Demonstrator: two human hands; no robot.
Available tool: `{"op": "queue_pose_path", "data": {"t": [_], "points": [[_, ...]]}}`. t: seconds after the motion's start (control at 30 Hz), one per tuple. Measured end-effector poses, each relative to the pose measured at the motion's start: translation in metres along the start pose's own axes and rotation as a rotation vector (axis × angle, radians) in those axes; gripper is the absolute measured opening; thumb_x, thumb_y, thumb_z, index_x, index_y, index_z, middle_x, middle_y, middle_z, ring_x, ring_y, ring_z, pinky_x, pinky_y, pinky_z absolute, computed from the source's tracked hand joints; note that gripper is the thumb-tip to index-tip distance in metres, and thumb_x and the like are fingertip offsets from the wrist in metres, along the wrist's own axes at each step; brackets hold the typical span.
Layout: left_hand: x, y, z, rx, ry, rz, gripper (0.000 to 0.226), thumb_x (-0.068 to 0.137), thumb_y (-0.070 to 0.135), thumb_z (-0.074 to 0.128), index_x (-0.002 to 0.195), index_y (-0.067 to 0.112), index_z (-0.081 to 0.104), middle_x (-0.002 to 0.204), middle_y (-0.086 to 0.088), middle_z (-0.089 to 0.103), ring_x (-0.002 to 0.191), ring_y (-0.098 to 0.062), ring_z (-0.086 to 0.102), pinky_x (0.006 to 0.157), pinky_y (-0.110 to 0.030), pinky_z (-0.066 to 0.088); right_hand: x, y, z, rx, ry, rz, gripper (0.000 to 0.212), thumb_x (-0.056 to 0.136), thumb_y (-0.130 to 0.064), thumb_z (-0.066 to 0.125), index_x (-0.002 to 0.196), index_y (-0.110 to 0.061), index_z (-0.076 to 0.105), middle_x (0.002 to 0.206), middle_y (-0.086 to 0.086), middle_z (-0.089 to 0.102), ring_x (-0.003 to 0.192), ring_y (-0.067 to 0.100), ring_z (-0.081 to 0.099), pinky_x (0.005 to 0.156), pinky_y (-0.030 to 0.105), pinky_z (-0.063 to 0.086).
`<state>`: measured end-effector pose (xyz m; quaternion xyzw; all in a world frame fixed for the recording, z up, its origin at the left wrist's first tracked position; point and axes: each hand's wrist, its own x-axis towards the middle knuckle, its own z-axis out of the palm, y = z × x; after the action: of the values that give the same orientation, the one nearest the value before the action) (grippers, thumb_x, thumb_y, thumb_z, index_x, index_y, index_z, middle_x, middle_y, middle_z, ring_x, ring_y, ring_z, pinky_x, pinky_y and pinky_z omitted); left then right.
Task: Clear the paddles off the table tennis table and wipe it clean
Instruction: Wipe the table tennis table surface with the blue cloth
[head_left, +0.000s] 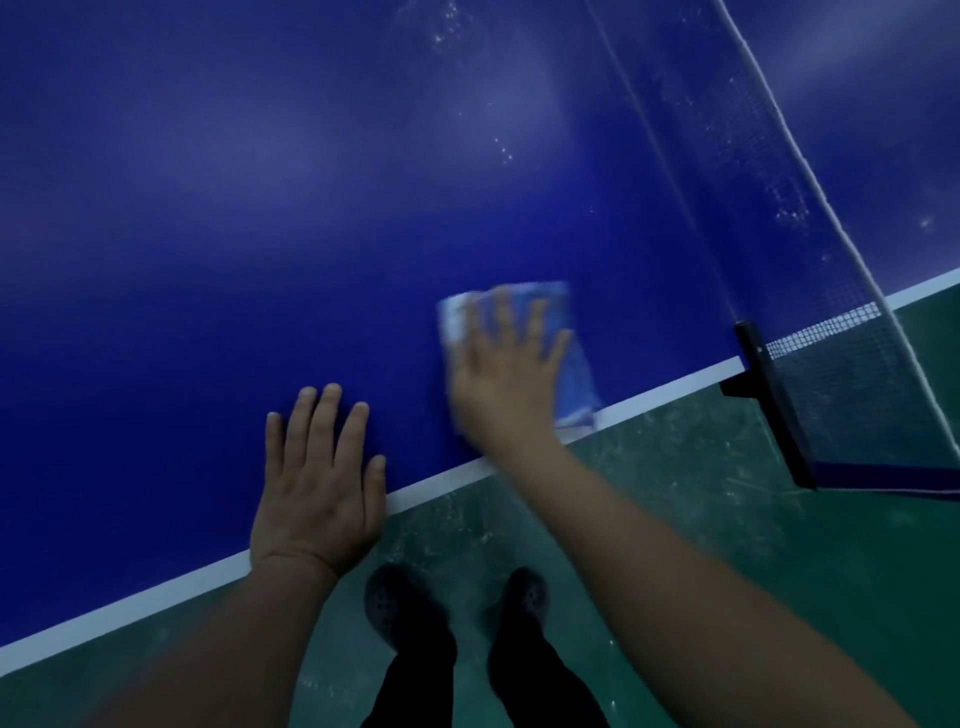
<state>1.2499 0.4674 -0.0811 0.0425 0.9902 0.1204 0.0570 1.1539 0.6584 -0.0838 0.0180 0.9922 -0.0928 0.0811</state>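
Left hand (317, 483) flat, fingers straight, on table (208, 208) near edge. Right hand (506, 374) spread, pressing cloth (569, 364) beside net (810, 291). No paddles visible; wiping likely midway, droplets left farther in.

Blue table (208, 234) with white edge line carries a cloth (571, 364) near the net (779, 208).

Deep blue table (260, 208) with white edge line, blue-and-white cloth (571, 364), black net post (769, 395), green floor (779, 545).

One table (260, 208), one net (810, 291), one cloth (571, 374), two hands (317, 488)
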Motion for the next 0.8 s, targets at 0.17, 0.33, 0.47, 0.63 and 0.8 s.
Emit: {"op": "queue_pose_path", "data": {"t": [0.17,0.33,0.47,0.63,0.8], "points": [[0.0,-0.003,0.002,-0.027,0.026,-0.002,0.063,0.097,0.041,0.03,0.142,0.001,0.05,0.155,-0.023,0.035,0.148,-0.04,0.023,0.121,-0.06,0.009,-0.004,0.065,-0.007,-0.208,-0.049,-0.149,0.057,0.104,-0.051,0.024,0.159,-0.04,0.014,0.169,-0.004,0.004,0.155,0.036,-0.004,0.118,0.066,0.003],[-0.001,-0.001,0.0,-0.03,0.007,-0.006,0.063,0.097,0.041,0.029,0.143,0.002,0.049,0.156,-0.023,0.035,0.149,-0.039,0.022,0.121,-0.062,0.011,0.026,0.157,-0.048,0.04,0.035,0.485,0.057,0.106,-0.049,0.017,0.16,-0.037,0.007,0.17,-0.002,0.001,0.154,0.034,-0.004,0.119,0.065,0.001],[0.0,0.0,0.0,-0.032,0.001,-0.012,0.064,0.097,0.041,0.028,0.143,0.002,0.049,0.156,-0.022,0.034,0.149,-0.039,0.022,0.121,-0.061,0.01,-0.004,0.075,-0.016,-0.093,0.022,0.182,0.061,0.102,-0.041,0.015,0.161,-0.03,0.006,0.169,0.005,0.0,0.153,0.043,-0.005,0.116,0.072,0.002],[0.0,0.0,-0.001,-0.025,-0.008,-0.016,0.063,0.097,0.041,0.028,0.143,0.002,0.049,0.156,-0.022,0.034,0.149,-0.039,0.022,0.121,-0.061,0.01,-0.043,0.078,-0.002,-0.198,-0.061,-0.599,0.055,0.103,-0.047,0.031,0.157,-0.035,0.025,0.166,0.003,0.023,0.152,0.042,0.013,0.116,0.07,0.01],[-0.002,0.0,0.0,-0.011,0.003,-0.013,0.062,0.097,0.04,0.029,0.143,0.003,0.048,0.156,-0.022,0.034,0.149,-0.038,0.022,0.121,-0.061,0.011,0.035,0.155,-0.045,-0.031,0.037,0.256,0.056,0.106,-0.048,0.023,0.159,-0.037,0.013,0.169,-0.001,0.005,0.154,0.037,0.0,0.117,0.069,0.006]]}}
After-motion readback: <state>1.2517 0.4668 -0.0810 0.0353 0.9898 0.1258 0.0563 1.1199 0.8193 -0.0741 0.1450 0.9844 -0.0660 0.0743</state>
